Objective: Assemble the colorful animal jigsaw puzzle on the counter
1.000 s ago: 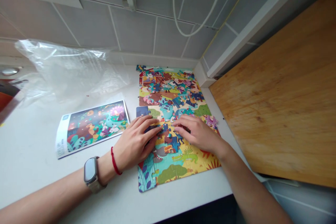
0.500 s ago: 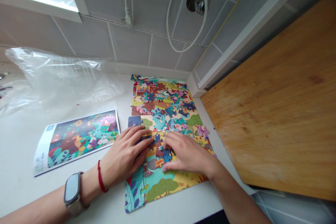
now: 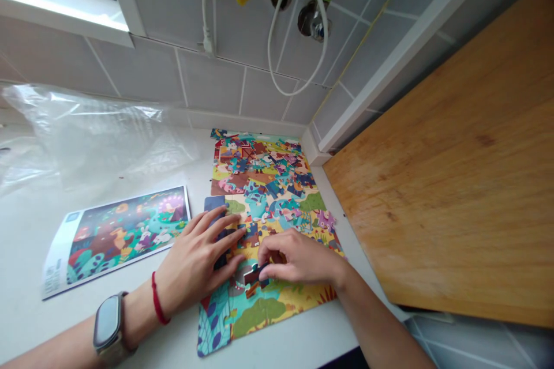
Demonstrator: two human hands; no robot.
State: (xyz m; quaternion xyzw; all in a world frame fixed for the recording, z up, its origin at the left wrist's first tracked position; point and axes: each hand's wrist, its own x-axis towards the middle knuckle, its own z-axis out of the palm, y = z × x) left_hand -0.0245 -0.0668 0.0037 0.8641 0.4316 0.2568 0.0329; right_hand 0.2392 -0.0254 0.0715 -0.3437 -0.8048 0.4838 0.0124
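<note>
Between the thumb and fingers of my right hand (image 3: 294, 256) is a dark puzzle piece (image 3: 253, 274), tilted up off the surface. Below it lies a colourful jigsaw puzzle (image 3: 259, 314), with a green bush and yellow ground near its front edge. My left hand (image 3: 205, 248) lies with fingers spread over the left side of the puzzle, covering part of it. Loose pieces (image 3: 277, 187) are heaped on the far part of the picture. A purple piece (image 3: 325, 220) sits at the right edge.
A printed picture sheet (image 3: 130, 230) lies left of the puzzle. Behind it is a crumpled clear plastic bag (image 3: 99, 138). A wooden board (image 3: 454, 173) stands along the right side. A white cable (image 3: 270, 40) hangs in front of the tiled wall.
My right hand has lifted a dark piece and tipped it up between thumb and fingers. The left hand stays on the puzzle. The view has shifted slightly.
</note>
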